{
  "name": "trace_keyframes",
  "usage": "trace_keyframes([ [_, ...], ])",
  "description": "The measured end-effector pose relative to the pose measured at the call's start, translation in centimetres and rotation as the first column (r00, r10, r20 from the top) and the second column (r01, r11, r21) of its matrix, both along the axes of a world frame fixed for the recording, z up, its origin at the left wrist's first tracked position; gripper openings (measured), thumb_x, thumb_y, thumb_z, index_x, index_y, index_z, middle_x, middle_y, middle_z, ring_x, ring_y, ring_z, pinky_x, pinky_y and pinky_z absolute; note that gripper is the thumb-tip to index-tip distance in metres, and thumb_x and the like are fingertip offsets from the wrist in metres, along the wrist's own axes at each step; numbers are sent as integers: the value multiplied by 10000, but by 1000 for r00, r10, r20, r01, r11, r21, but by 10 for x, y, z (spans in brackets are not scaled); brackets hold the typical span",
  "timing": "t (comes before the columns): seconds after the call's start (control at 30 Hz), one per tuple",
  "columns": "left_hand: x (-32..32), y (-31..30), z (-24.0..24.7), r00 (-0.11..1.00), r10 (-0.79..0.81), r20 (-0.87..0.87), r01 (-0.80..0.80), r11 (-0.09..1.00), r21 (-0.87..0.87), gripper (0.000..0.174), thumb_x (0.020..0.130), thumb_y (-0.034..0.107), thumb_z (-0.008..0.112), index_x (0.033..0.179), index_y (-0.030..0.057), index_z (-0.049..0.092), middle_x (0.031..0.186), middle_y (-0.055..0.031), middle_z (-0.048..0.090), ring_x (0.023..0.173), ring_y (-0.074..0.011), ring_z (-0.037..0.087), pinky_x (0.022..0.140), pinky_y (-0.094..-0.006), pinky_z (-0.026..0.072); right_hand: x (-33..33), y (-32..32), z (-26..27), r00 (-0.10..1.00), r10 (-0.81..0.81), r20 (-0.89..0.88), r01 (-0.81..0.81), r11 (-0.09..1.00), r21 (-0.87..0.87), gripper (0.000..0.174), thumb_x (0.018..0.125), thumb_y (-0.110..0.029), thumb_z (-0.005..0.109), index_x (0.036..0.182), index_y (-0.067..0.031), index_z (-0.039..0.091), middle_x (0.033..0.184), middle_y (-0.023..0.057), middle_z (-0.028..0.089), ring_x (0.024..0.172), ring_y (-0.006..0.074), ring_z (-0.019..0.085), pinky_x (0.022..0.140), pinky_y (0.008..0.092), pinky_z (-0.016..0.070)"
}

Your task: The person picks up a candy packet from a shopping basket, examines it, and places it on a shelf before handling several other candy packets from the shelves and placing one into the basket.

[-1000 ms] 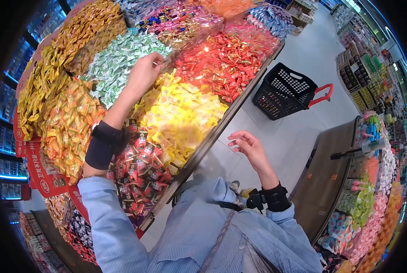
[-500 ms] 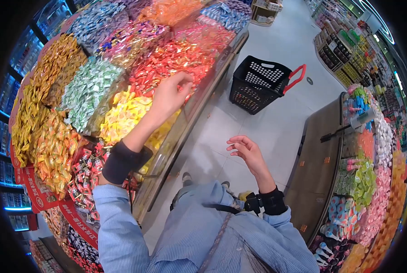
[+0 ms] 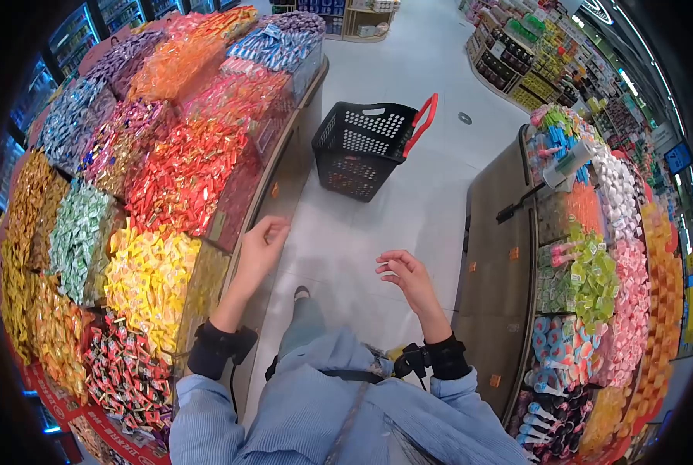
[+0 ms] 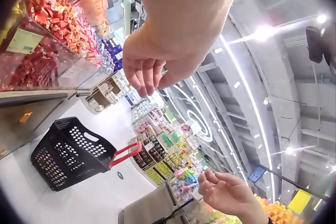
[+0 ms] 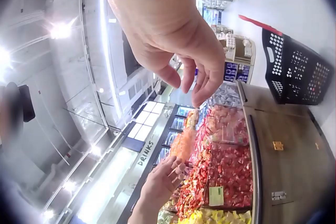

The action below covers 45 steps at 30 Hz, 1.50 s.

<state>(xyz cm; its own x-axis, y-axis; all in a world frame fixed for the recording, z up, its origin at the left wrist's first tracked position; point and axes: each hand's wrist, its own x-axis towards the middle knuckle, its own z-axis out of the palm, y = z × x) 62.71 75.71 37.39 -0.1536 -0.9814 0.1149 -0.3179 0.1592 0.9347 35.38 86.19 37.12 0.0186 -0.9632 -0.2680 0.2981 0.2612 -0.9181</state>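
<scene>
My left hand (image 3: pixel 259 252) hangs in the air beside the edge of the candy stand, its fingers loosely bent. Nothing shows between those fingers in the left wrist view, where the hand (image 4: pixel 163 58) is seen from close by. The right hand (image 3: pixel 412 287) floats over the aisle, also loosely bent and holding nothing visible. Ahead of both hands, a black shopping basket (image 3: pixel 354 167) with perforated sides and a raised red handle (image 3: pixel 421 124) stands on the floor. Nearest to the left hand are yellow-wrapped candies (image 3: pixel 149 279) and red-wrapped candies (image 3: pixel 183 178) in clear-walled bins.
Green-white candies (image 3: pixel 83 229) and dark red packets (image 3: pixel 129 372) fill other bins at left. On the right runs a second wooden stand (image 3: pixel 490 256) with pink sweets (image 3: pixel 629 302) and a black-handled scoop (image 3: pixel 548 178). Pale floor (image 3: pixel 431 186) lies between the stands.
My left hand has moved right, from above the green and yellow candies to beyond the stand's edge. The view has turned, so the basket now appears nearer the middle. My right hand keeps its pose.
</scene>
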Motion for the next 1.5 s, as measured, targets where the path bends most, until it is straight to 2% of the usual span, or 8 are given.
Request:
trace_keyframes([
  [0.17,-20,-55,-22,998,-27,-55,32,996,82,164,794,86,556,934,1,566,805,-63,619,746,-110,582,651,-230,453,-9,-58,-19,999,25,32,-26,999,40,179,852,-133,497,997,-31,520,977,70,560,852,137,555,727,245,453],
  [0.3,-30,-131,-39,999,6,-48,0,993,115,175,801,67,539,953,-19,553,808,-71,619,756,-112,586,674,-226,455,-18,-132,-33,1000,12,7,-13,998,68,170,852,-129,494,987,-29,523,969,71,563,850,138,555,722,246,453],
  [0.4,-36,-193,-71,979,9,-201,33,979,202,181,807,56,531,965,-32,539,820,-86,612,766,-119,586,693,-223,456,-22,-193,-35,999,-29,-25,32,994,102,165,855,-123,485,982,-25,525,963,71,564,845,141,556,719,249,454],
  [0.6,-65,-290,-76,956,-53,-288,135,953,271,178,817,61,520,969,-30,524,841,-93,600,774,-128,583,704,-224,458,-24,-286,-26,998,-67,-11,68,993,100,168,856,-124,480,983,-23,525,961,71,564,837,143,560,723,257,455],
  [0.8,-94,-354,-71,946,-122,-299,212,933,290,164,816,57,521,956,-29,528,828,-90,600,763,-124,582,700,-220,453,-46,-340,-34,994,-109,-24,112,984,138,169,852,-125,483,981,-24,525,959,72,568,837,147,562,724,264,454],
  [1.17,-136,-437,-84,964,-85,-253,170,927,336,165,820,60,520,960,-28,527,834,-75,597,778,-118,577,702,-220,446,-137,-450,-51,981,-182,-61,189,971,145,171,841,-123,475,966,-23,534,943,76,576,823,149,569,731,266,446],
  [1.37,-168,-499,-101,988,-23,-153,82,916,393,167,827,63,515,967,-29,522,843,-84,599,784,-122,575,706,-219,445,-190,-540,-84,984,-172,-35,175,972,159,173,852,-138,480,975,-28,533,954,64,584,812,129,571,707,243,460],
  [1.5,-206,-536,-129,991,-37,-132,93,888,451,157,822,65,530,954,-20,535,836,-74,609,769,-118,581,694,-221,447,-213,-587,-119,994,-105,-11,105,968,229,163,854,-116,475,977,-28,538,931,61,588,795,121,572,693,238,470],
])
